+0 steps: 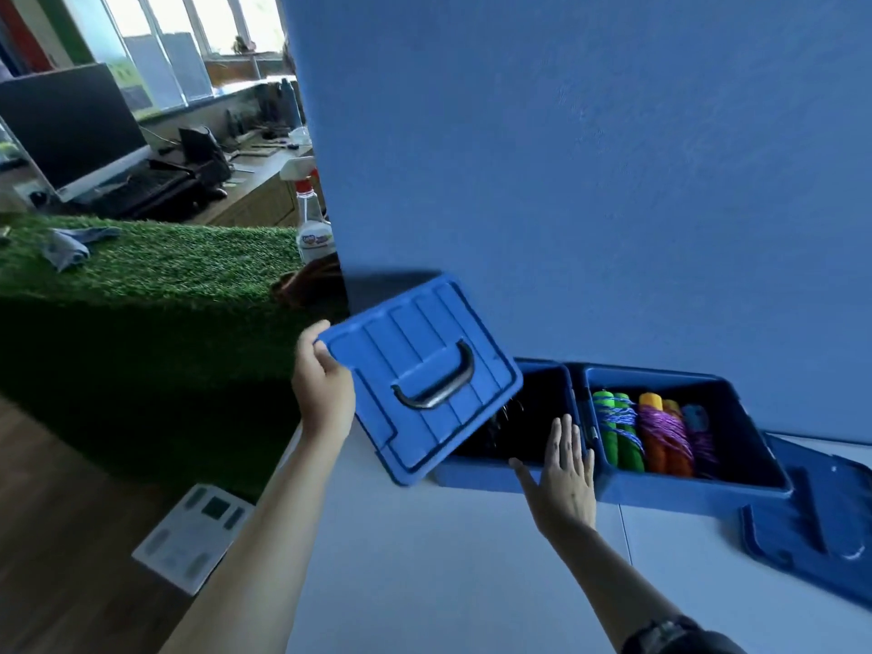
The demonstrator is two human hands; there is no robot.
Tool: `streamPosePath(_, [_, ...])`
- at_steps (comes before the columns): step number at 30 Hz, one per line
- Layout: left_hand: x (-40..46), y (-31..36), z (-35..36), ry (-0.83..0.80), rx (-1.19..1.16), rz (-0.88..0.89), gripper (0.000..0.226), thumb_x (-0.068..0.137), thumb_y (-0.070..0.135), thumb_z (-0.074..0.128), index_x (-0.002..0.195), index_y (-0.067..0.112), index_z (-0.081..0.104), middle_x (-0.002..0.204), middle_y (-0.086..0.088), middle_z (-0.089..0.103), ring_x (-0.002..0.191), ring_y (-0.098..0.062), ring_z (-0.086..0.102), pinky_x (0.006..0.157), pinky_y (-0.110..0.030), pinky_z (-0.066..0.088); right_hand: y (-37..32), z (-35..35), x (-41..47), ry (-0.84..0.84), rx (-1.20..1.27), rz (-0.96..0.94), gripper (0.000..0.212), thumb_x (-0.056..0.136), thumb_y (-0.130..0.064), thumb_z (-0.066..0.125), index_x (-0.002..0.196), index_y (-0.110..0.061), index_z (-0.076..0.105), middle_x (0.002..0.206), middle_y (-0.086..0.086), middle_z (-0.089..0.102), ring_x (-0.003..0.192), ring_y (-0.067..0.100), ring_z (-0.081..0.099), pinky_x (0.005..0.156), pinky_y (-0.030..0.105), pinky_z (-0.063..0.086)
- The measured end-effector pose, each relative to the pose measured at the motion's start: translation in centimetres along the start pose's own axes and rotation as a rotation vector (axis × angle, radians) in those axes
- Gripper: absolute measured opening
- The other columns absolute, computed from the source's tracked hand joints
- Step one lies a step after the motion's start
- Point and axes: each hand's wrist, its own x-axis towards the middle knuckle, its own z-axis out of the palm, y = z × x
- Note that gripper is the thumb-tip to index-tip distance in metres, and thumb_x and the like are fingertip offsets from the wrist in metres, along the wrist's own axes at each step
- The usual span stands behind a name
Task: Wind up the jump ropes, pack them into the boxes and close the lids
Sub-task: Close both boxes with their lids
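Two boxes (613, 483) adjoin; lid (420, 375) overhangs one.

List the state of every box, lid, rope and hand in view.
left box: open, contents too dark to tell
lid: tilted over left box, not closed
right box: open
wound jump ropes: packed in right box
second lid: on table
left hand: grips lid
right hand: open
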Motion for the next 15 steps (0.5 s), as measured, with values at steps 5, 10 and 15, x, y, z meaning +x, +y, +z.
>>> streamPosePath(5, [-2.0, -4.0, 4.8, -0.256, 0.077, -0.369, 0.031, 0.104, 0.014, 0.033, 0.131, 0.006, 0.045, 0.119, -0.012, 0.053, 0.096, -0.021, 0.052, 0.076, -0.026, 0.037, 1.9, 0.4, -0.5, 0.001, -0.004, -0.083, 0.082, 0.082, -0.067, 0.009, 0.144, -0.025, -0.023, 0.154, -0.003, -0.023, 0.141, 0.008, -0.024, 0.118, 0.034, -0.012])
streamPosePath(10, [-2.1, -7.3, 7.3, -0.278, 0.142, -0.505, 0.031, 0.104, 0.02, 0.034, 0.124, 0.001, 0.048, 0.115, -0.018, 0.056, 0.107, -0.035, 0.054, 0.085, -0.037, 0.04, 2.9, 0.6, -0.8, -0.068, -0.139, -0.131, 0.06, 0.095, -0.058, 0.012, 0.149, -0.032, 0.016, 0.154, 0.001, 0.027, 0.145, 0.013, 0.004, 0.113, 0.043, 0.004])
streamPosePath(15, [-2.4, -10.8, 7.9, -0.444, 0.075, -0.724, 0.043, 0.102, 0.029, 0.041, 0.138, 0.005, 0.041, 0.142, -0.007, 0.046, 0.125, -0.035, 0.047, 0.098, -0.042, 0.042, 3.1, 0.0, -0.5, 0.029, -0.142, -0.179, 0.048, 0.093, -0.055, 0.028, 0.129, -0.036, 0.054, 0.13, 0.006, 0.059, 0.123, 0.021, 0.042, 0.103, 0.044, 0.027])
